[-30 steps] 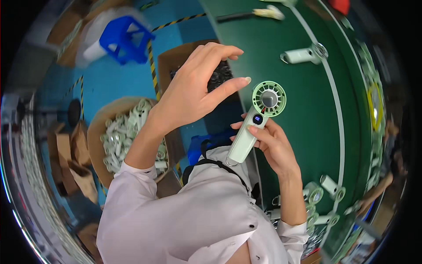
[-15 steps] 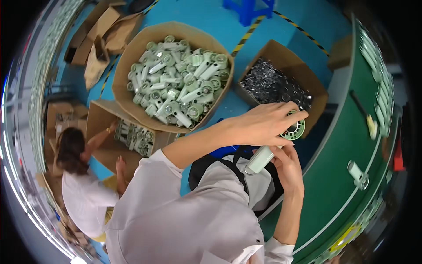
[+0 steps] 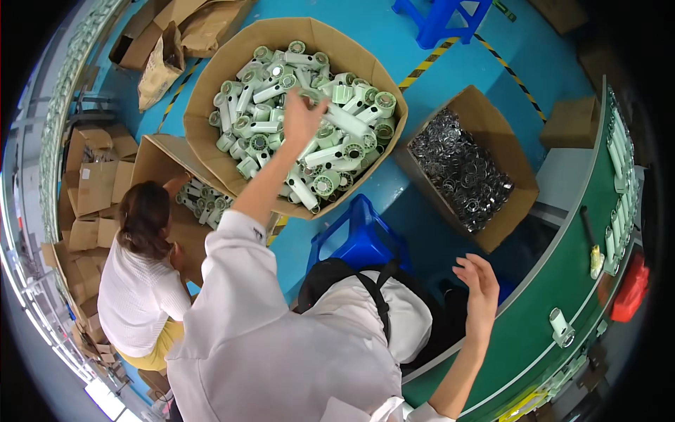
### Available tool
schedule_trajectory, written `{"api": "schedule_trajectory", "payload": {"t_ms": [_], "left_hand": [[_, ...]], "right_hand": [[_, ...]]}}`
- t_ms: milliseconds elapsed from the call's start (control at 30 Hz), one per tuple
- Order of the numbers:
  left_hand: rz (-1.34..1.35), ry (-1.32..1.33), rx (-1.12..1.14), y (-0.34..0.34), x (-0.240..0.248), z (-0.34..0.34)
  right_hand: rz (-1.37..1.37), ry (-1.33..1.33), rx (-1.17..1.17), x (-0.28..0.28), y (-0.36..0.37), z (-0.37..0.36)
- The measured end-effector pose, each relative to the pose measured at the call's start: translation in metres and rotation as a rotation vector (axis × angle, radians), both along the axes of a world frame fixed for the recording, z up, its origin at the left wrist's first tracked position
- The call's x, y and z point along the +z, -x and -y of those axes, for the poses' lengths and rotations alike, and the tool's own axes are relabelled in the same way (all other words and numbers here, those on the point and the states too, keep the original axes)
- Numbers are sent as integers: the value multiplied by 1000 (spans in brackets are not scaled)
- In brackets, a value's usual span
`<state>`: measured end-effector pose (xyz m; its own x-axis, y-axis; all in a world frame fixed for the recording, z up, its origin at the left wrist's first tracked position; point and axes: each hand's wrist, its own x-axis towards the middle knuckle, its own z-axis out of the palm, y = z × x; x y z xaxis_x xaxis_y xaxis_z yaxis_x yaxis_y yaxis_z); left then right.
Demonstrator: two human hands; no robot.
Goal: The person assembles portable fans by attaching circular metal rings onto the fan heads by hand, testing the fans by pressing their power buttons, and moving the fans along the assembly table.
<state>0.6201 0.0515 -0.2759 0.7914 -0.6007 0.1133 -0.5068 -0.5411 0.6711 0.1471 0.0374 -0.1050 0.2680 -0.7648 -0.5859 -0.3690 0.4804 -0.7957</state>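
The left hand (image 3: 302,118) reaches with loosely spread fingers, gripping nothing, into the heaped handheld fans (image 3: 309,119) in the big cardboard box (image 3: 211,84), where 1 careless pull could likely tip neighbours over the rim, while the right hand (image 3: 479,281) hangs released above the green bench (image 3: 562,281).

Brown cardboard box (image 3: 211,91) full of pale green and white handheld fans (image 3: 330,133). Second brown box (image 3: 517,176) holding shiny silver-grey metal rings (image 3: 460,172). Floor (image 3: 436,70) bright blue, crossed by yellow-and-black striped tape (image 3: 422,68). Blue plastic stool (image 3: 358,239) near, another blue stool (image 3: 443,17) farther off. Conveyor belt (image 3: 562,281) dark green with a white edge line. Own sleeve (image 3: 239,281) white; co-worker (image 3: 140,281) in white top, yellow below. Red object (image 3: 633,288) beside the belt.
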Motion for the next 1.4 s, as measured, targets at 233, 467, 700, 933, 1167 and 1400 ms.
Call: {"api": "schedule_trajectory", "payload": {"t_ms": [233,467,700,933,1167,1400], "left_hand": [[515,-199,245,-153,-92,-17],[639,-946,-43,-193,-170,-22],[1316,-1600,-739,-290,-219,-4],[929,-529,-1070,-63,-213,207],[436,279,-1038,110,-23,154],[-633,413,-1613,392,154,84]], "right_hand": [[-53,-24,-126,20,9,-20],[-201,3,-271,67,15,-45],[-191,105,-342,90,34,-76],[-282,286,-436,83,15,-118],[-262,513,-886,109,11,-194],[-985,846,-1787,113,33,-301]]}}
